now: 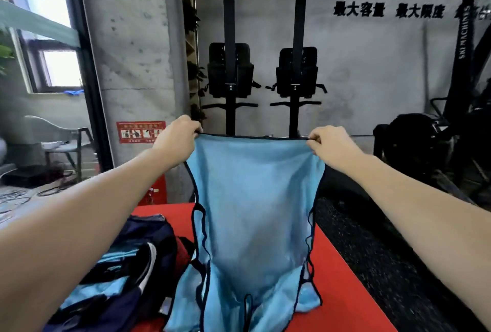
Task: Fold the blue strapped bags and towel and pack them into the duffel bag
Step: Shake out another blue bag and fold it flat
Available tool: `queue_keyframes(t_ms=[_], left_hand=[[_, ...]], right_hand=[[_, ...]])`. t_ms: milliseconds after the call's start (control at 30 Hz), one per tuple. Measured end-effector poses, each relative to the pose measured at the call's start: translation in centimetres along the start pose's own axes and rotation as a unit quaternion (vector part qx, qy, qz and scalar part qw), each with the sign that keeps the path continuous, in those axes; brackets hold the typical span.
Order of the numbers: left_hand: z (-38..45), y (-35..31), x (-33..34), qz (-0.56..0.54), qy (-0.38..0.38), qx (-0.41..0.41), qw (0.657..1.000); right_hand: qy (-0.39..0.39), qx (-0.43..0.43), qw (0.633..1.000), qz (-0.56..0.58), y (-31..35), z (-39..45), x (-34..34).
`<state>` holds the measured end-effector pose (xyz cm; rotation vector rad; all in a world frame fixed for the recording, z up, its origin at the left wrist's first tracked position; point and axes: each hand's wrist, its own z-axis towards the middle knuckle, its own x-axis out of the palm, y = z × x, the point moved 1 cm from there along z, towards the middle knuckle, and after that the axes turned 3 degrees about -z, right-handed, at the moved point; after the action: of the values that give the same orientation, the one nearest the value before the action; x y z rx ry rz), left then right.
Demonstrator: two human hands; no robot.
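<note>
- Gym room: concrete wall [372, 71] filling the upper frame, black machines against it, red mat [342, 276] lying across the lower centre.
- Left hand [176, 143], centre-left, is pinching the top left corner of the blue strapped bag [255, 214], fingers curled over the dark-trimmed edge.
- Right hand [330, 147], centre-right, is pinching the opposite top corner the same way; the top edge is running taut between the two.
- The bag is hanging down the middle of the frame, its lower part and straps bunching on the mat at bottom centre.
- Duffel bag [127, 278] is sitting open at lower left, just beside the hanging bag, with more light blue fabric showing inside it.
- Step in hand, by my reading: spreading the bag flat before folding.
- To do it well: keep both corners level, let the wrinkled straps fall straight, lay it flat on the mat, then fold sides inward to fit the duffel opening.
</note>
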<state>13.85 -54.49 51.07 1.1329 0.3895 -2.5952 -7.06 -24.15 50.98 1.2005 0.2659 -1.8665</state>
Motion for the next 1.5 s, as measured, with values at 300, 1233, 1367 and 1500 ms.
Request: queue_keyframes(t_ms=[300, 1233, 1367, 1500], left_hand=[[-13.4, 1.8, 12.4, -0.090, 0.128, -0.080, 0.984], [-33.1, -9.9, 17.4, -0.281, 0.129, -0.223, 0.925], [-33.4, -10.4, 17.5, -0.250, 0.107, -0.192, 0.943], [-33.0, -9.9, 16.7, -0.231, 0.038, -0.203, 0.951]], right_hand=[[0.175, 0.005, 0.984, 0.029, -4.6, -10.3, 15.5], [0.142, 0.030, 0.938, 0.315, 4.8, -24.5, 22.3], [0.130, 0.006, 0.946, 0.297, 4.8, -25.1, 21.9], [0.109, -0.007, 0.958, 0.264, 4.0, -25.8, 21.5]])
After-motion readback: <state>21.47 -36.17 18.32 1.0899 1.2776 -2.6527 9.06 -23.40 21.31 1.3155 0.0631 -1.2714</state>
